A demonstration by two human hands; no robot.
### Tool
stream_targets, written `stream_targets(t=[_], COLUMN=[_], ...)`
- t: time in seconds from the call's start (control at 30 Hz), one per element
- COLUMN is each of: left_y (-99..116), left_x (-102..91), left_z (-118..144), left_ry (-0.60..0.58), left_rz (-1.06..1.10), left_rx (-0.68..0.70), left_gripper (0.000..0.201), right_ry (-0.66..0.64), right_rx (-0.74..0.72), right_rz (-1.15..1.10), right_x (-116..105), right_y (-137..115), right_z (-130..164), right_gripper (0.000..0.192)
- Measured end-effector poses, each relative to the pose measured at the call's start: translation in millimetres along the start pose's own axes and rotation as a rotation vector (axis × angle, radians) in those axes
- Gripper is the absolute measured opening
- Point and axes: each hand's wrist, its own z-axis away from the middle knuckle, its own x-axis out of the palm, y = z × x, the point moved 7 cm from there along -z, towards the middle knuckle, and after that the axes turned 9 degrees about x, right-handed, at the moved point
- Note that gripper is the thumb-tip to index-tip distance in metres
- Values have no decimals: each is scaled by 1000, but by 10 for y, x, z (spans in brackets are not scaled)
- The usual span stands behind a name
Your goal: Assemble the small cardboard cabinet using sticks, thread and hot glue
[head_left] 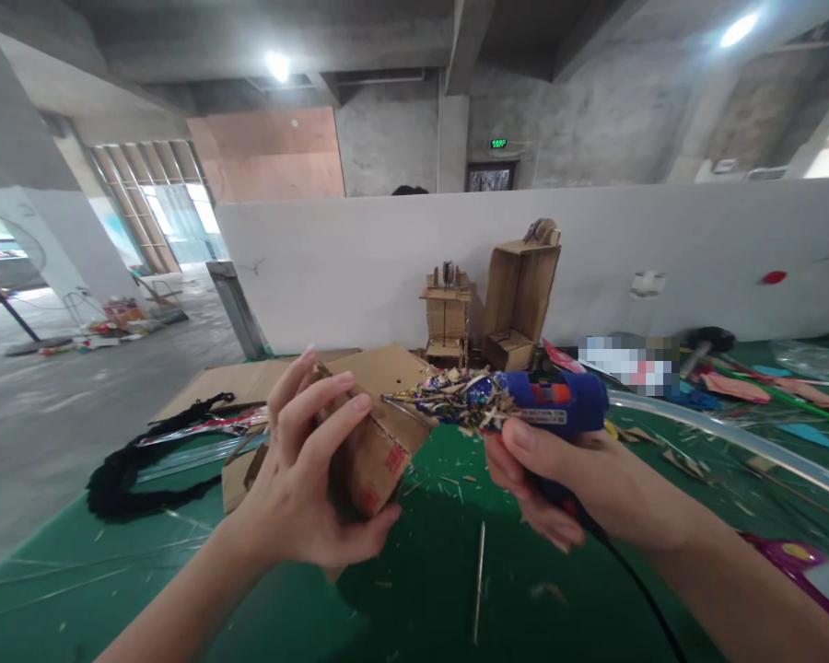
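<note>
My left hand grips a small brown cardboard box with red print on one face, fingers over its top and thumb underneath. In my right hand is a blue hot glue gun, pointed left. Glue and scraps of shavings crust its front end. Its thin nozzle tip lies at the upper edge of the box; whether it touches cannot be made out. A clear glue stick trails out of the gun's back to the right, and a black cord hangs below.
Two cardboard structures stand against the white partition. Flat cardboard and a black fuzzy strip lie left. A thin stick rests on the green tabletop. Purple-handled scissors and coloured scraps are right.
</note>
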Motion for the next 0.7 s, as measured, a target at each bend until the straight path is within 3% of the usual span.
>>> stream_targets(t=[0.2, 0.3, 0.43, 0.7], left_y=[-239, -355, -477, -579], left_x=[65, 123, 208, 311], left_z=[-78, -144, -201, -127], left_ry=[-164, -214, -195, -293], left_rz=[146, 221, 276, 292], left_rx=[-204, -161, -85, -132], left_gripper=[74, 74, 75, 76], right_ry=[-9, -4, -46, -100], right_rx=[-47, -77, -118, -118], right_rz=[-89, -117, -160, -141], right_x=[-131, -186, -251, -387], right_y=[-19, -24, -12, 127], right_z=[-215, -321, -395, -438], right_gripper=[42, 42, 43, 41])
